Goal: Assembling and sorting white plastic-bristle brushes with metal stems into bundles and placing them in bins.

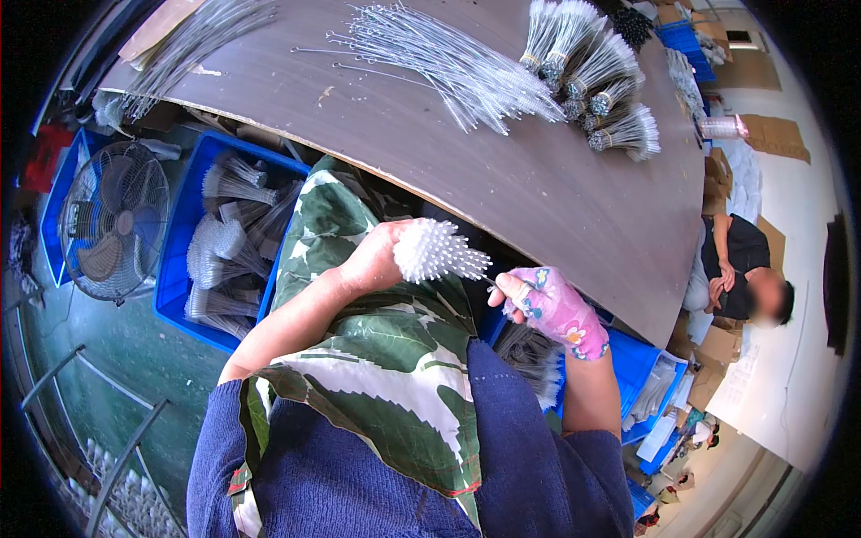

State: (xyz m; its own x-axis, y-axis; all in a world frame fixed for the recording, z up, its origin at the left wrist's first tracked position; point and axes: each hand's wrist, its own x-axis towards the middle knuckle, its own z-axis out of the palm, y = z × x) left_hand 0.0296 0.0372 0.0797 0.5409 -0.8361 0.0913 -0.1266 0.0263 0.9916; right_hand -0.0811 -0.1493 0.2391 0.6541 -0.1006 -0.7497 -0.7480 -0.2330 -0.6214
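Observation:
Over my lap, my left hand is closed around a bundle of thin wire brushes, their white bristle tips fanned out toward the right. My right hand wears a pink fingerless glove with a flower pattern. Its thumb and fingers pinch a thin dark wire end just right of the bundle. Whether that wire belongs to one brush or to a tie, I cannot tell. A camouflage apron covers my lap beneath both hands.
Loose looped-end wire brushes and tied brush bundles lie on the brown table. A blue bin of bundles stands left, beside a fan. More brushes sit in a bin under my right arm. Another person sits at right.

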